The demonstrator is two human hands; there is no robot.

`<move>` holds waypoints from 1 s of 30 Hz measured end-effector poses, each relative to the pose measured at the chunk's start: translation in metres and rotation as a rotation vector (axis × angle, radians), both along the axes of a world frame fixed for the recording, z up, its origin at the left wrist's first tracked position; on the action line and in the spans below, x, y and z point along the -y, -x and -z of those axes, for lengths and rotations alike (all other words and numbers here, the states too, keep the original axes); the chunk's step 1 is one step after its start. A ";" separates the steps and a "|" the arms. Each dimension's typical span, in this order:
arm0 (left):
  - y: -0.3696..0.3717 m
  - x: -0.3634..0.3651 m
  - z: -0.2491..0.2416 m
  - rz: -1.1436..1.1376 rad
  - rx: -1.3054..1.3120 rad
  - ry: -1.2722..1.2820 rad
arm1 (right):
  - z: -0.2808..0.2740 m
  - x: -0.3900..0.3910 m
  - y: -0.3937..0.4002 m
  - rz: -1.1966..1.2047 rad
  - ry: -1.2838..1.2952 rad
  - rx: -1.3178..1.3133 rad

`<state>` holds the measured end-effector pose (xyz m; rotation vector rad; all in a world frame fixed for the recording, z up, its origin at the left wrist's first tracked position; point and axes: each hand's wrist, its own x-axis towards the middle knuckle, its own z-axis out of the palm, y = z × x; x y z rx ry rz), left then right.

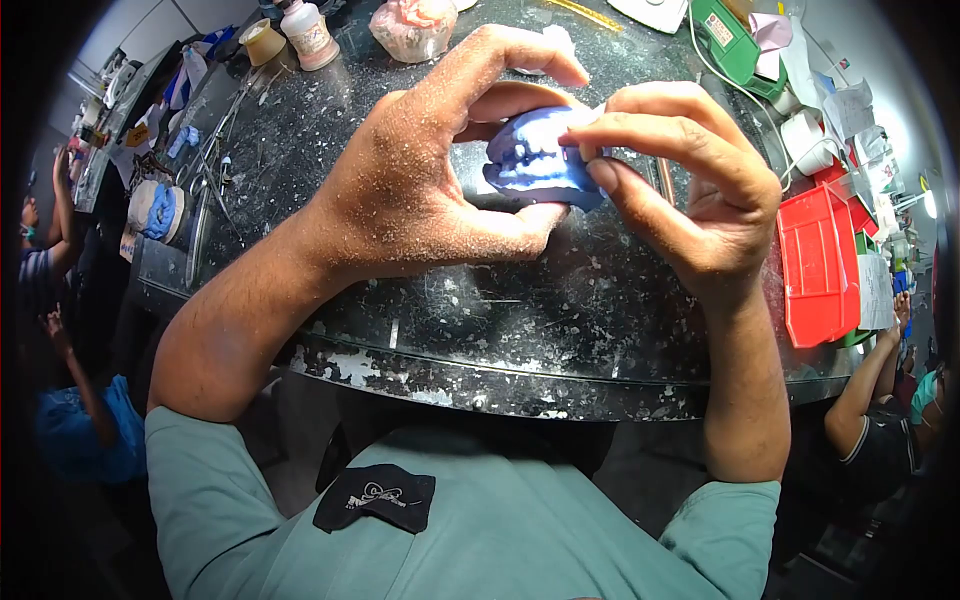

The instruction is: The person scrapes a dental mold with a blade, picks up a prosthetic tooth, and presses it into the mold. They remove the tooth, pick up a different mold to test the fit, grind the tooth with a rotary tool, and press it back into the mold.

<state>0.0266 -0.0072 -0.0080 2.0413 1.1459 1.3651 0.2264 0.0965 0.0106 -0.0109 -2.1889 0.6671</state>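
A blue dental mould (530,160) with tooth-shaped hollows is held above the dark, speckled bench. My left hand (420,160) grips it from the left, thumb under its near edge and fingers behind it; pale dust covers the skin. At the mould's right end, my right hand (690,170) pinches a small, pale, tooth-like piece (587,151) between thumb and fingertips. The piece is at the mould's surface; whether it touches cannot be made out.
On the scratched bench (450,340) stand a white-and-pink bottle (308,35), a beige spool-like pot (261,42) and a pinkish lump (413,28). A red tray (815,265) and green box (735,50) are right. Metal tools (205,180) lie left. Other people sit at both sides.
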 end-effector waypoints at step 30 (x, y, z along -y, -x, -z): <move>0.006 -0.005 0.003 0.041 -0.026 -0.089 | -0.002 0.003 0.002 0.080 -0.108 -0.020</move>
